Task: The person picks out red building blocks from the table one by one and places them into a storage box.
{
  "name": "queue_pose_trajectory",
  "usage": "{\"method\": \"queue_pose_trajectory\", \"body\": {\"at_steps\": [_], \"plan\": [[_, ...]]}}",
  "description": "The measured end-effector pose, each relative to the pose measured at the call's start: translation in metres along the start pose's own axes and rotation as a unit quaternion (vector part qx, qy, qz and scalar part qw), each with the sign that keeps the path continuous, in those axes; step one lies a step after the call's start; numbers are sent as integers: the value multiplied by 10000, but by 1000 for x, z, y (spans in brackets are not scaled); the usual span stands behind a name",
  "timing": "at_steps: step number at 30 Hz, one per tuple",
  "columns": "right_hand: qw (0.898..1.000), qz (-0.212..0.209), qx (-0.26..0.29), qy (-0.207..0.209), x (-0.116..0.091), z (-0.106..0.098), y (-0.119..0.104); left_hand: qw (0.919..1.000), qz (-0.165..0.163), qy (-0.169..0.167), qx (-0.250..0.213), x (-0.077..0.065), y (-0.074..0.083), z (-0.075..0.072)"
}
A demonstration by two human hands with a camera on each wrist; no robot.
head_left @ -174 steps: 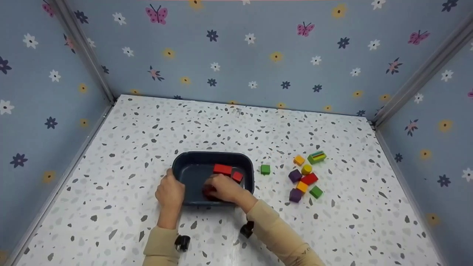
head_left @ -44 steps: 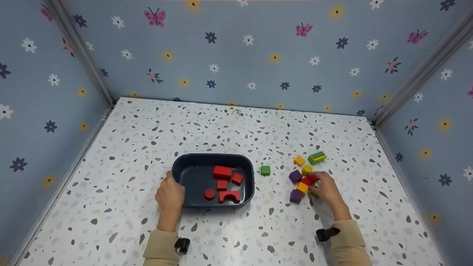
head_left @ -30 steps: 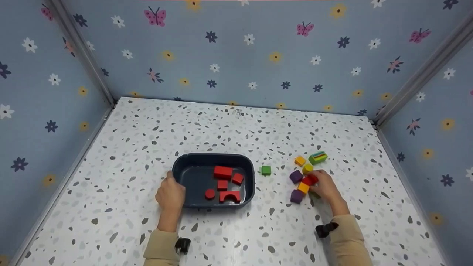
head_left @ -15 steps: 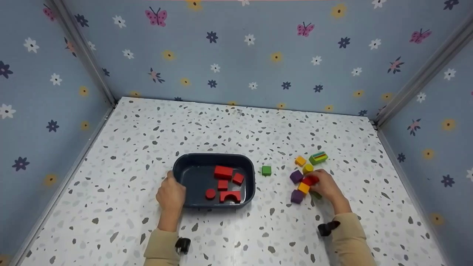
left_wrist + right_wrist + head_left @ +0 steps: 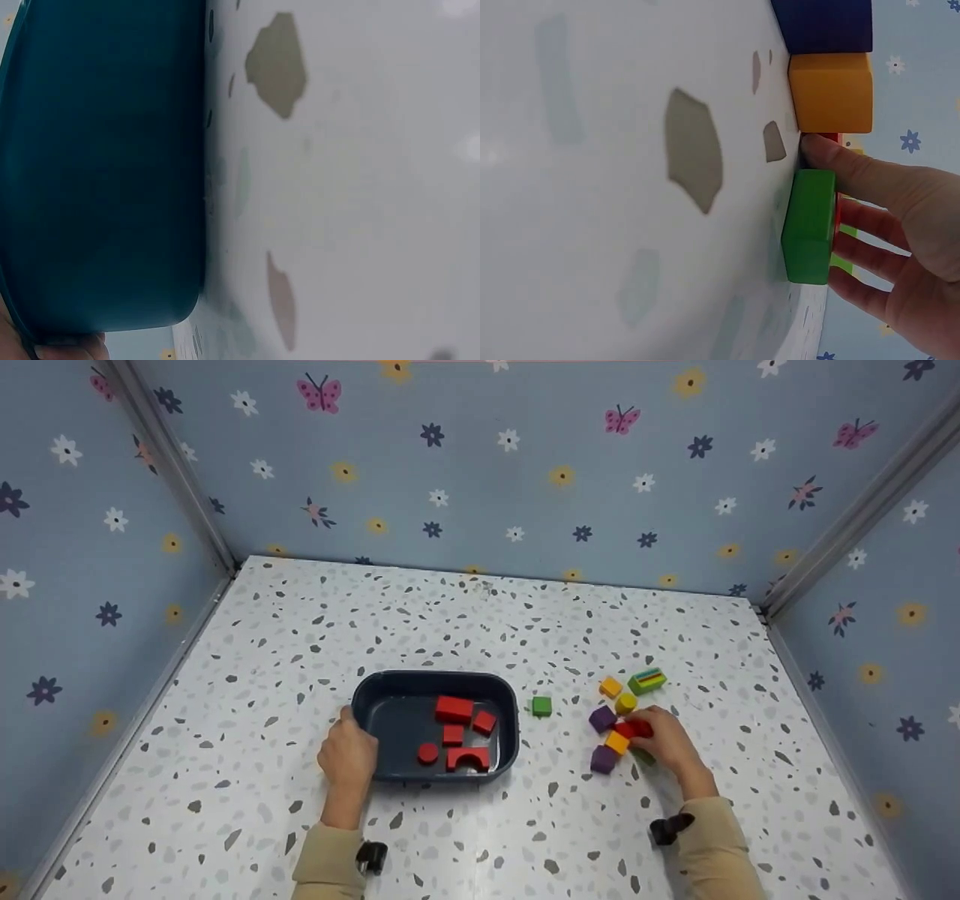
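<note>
My left hand [image 5: 347,750] grips the left end of a dark blue rectangular tub [image 5: 394,727]. In the left wrist view, the tub's outer wall [image 5: 105,165] fills the left side and a few fingers [image 5: 75,351] show at its rim. Inside lie several red blocks, among them an arch [image 5: 468,757], a cylinder [image 5: 427,753] and a long block [image 5: 454,708]. Over on the right, my right hand [image 5: 671,744] pinches a red block [image 5: 637,727] within a cluster. The right wrist view has a green block [image 5: 810,225] standing in front of that red block, hiding most of it.
Around the red block are purple blocks [image 5: 602,718], an orange cube [image 5: 617,742] and a yellow cylinder [image 5: 625,703]. Behind sit another orange block [image 5: 610,687] and a striped green block [image 5: 646,681]. A green cube [image 5: 541,706] lies between tub and cluster. Patterned walls enclose the speckled table.
My right hand has left the tub, where it released red pieces, and moved right to the cluster. There it takes hold of a red block, which shifts slightly right. The left hand stays put.
</note>
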State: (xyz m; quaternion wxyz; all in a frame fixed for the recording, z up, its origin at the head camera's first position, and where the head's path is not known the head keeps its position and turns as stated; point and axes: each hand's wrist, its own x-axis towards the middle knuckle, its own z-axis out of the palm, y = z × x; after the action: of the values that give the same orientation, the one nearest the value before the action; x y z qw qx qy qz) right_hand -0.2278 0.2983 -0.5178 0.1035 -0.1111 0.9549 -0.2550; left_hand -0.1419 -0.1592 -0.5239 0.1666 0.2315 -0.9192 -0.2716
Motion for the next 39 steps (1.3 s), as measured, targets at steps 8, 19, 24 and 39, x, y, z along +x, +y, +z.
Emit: {"method": "queue_pose_trajectory", "body": {"at_steps": [8,19,24,39], "plan": [[9996,74,-148,240,-8,-4,-1,9999,67,83,-50,0,0,0],[9976,223,-262,595,-19,-8,-10,9999,78,2,-64,0,0,0],[9959,62,-311,850,-22,-9,-19,10000,70,27,-44,0,1,-1],[9887,-347,-326,1423,-28,-11,-61,9999,-65,-80,-124,1,1,-1]]}}
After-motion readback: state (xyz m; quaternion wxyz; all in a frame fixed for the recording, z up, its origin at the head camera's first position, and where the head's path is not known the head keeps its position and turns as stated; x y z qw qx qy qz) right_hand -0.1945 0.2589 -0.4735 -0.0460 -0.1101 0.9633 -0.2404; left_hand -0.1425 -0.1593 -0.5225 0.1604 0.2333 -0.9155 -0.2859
